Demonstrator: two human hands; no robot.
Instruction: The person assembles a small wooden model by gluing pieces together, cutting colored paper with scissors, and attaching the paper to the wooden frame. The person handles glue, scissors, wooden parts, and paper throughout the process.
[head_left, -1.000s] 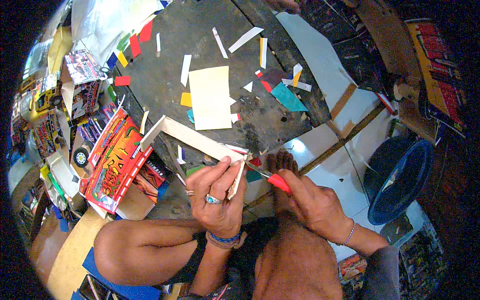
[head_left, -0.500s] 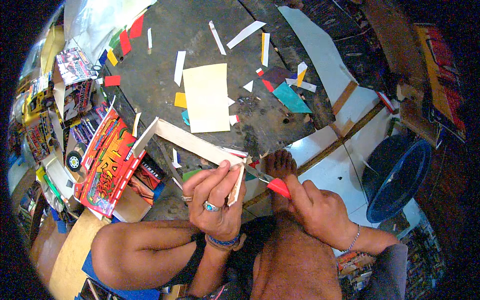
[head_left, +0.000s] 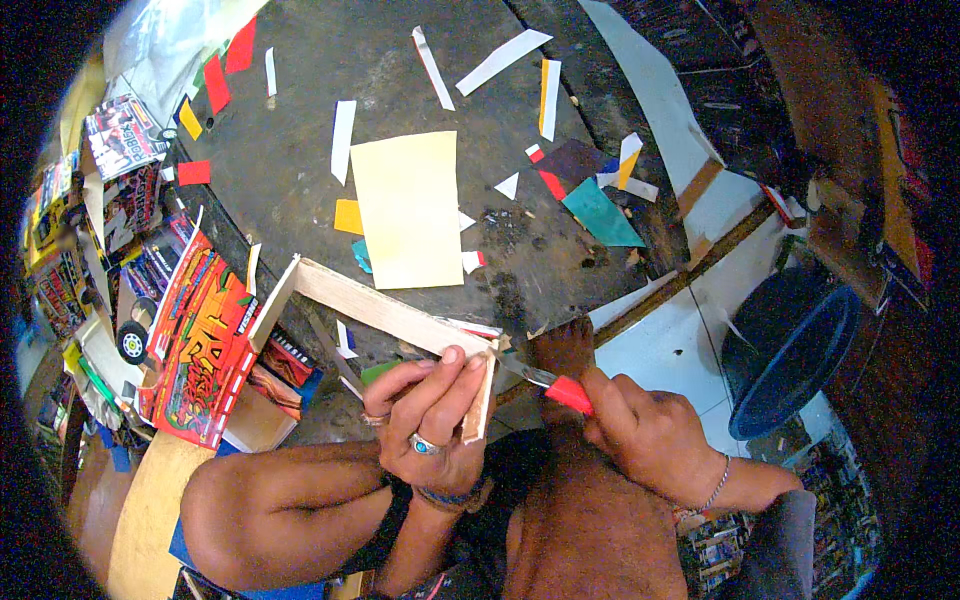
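My left hand point(head_left: 435, 425) grips a bent frame of thin, pale wooden strips point(head_left: 385, 310) near its right corner. One strip runs up to the left, and short side pieces turn back toward me at both ends. In my right hand point(head_left: 655, 440) is a metal tool with a red handle point(head_left: 568, 393), which looks like pliers. Its narrow tip meets the frame's right corner, beside my left fingertips. Whether the tip is pinching anything there is too small to see. A cream sheet point(head_left: 408, 210) lies just beyond the frame on the dark tabletop point(head_left: 300, 60).
Paper offcuts, such as a teal piece point(head_left: 604, 212) and white strips point(head_left: 505, 60), are scattered over the tabletop. Colourful printed panels point(head_left: 205, 345) and model vehicle parts crowd the left. A dark blue basin point(head_left: 795, 360) stands on the tiled floor at right. My bare foot rests behind the tool.
The view has shifted slightly. Both hands keep their grips, and the tool's tip stays at the frame's corner.
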